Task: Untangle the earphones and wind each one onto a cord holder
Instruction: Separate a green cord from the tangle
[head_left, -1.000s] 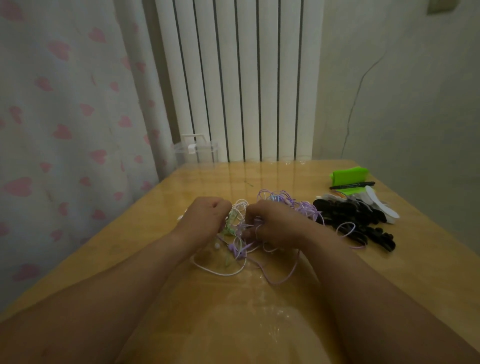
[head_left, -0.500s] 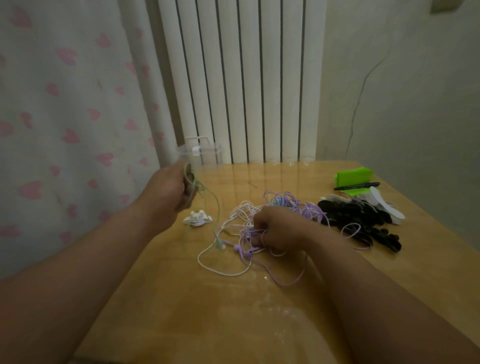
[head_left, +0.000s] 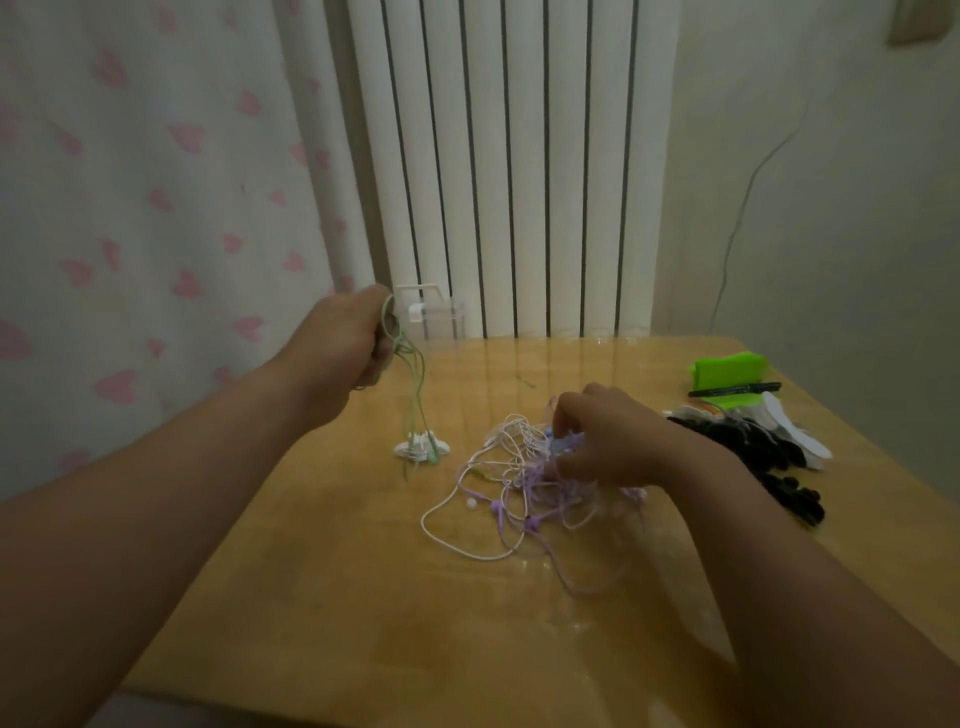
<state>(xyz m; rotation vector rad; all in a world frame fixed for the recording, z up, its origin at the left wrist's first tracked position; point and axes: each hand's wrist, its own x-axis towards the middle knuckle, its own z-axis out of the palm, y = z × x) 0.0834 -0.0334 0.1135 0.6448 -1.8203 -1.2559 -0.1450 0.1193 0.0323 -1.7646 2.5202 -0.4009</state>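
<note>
My left hand (head_left: 348, 345) is raised above the table's far left and grips a green earphone cord (head_left: 414, 405), which hangs free down to the tabletop. Below its dangling end lies a white cord holder wound with white cord (head_left: 420, 447). My right hand (head_left: 608, 434) rests on the tangled pile of white, purple and blue earphones (head_left: 514, 493) at the table's middle, its fingers curled into the wires. A heap of black cord holders (head_left: 769, 457) and a few white holders (head_left: 795, 431) lie at the right.
The wooden table (head_left: 363, 597) stands against a white radiator (head_left: 509, 166), with a heart-patterned curtain on the left. A clear plastic box (head_left: 434, 317) sits at the far left edge. A green object (head_left: 727, 369) with a black pen (head_left: 735, 389) lies far right.
My left hand has pulled the green earphone out of the tangle, lifting it up and to the left. My right hand stayed on the pile, holding it down.
</note>
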